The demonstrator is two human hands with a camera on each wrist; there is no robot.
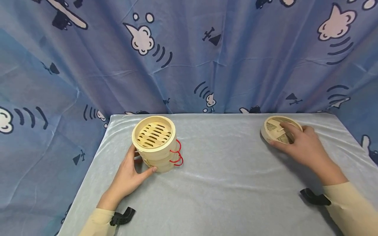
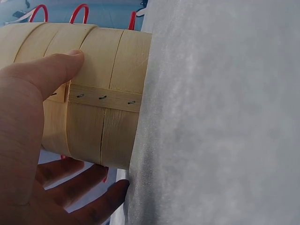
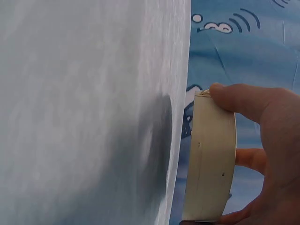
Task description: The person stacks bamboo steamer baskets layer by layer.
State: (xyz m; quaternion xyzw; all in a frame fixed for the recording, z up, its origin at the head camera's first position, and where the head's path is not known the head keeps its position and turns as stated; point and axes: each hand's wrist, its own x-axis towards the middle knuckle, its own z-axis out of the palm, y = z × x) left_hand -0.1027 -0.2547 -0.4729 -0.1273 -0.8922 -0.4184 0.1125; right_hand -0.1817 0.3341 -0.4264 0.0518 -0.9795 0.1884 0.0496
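Note:
A round bamboo steamer stack [image 1: 157, 155] stands on the left part of the table, its slatted top tier [image 1: 154, 134] uncovered. Red loops [image 1: 180, 160] stick out from its right side. My left hand [image 1: 127, 175] grips the stack low down; in the left wrist view the thumb lies on the bamboo wall [image 2: 115, 61] and the other fingers reach round the opposite side. Over at the right, my right hand [image 1: 310, 149] holds the woven steamer lid [image 1: 266, 131] by its rim. The right wrist view shows the lid's side wall [image 3: 211, 159] just off the cloth, above its shadow.
Grey-white velvety cloth [image 1: 218, 173] covers the table, with slight wrinkles. Behind and to the sides hangs a blue patterned curtain [image 1: 189, 65]. Black straps [image 1: 122, 217] are around both wrists.

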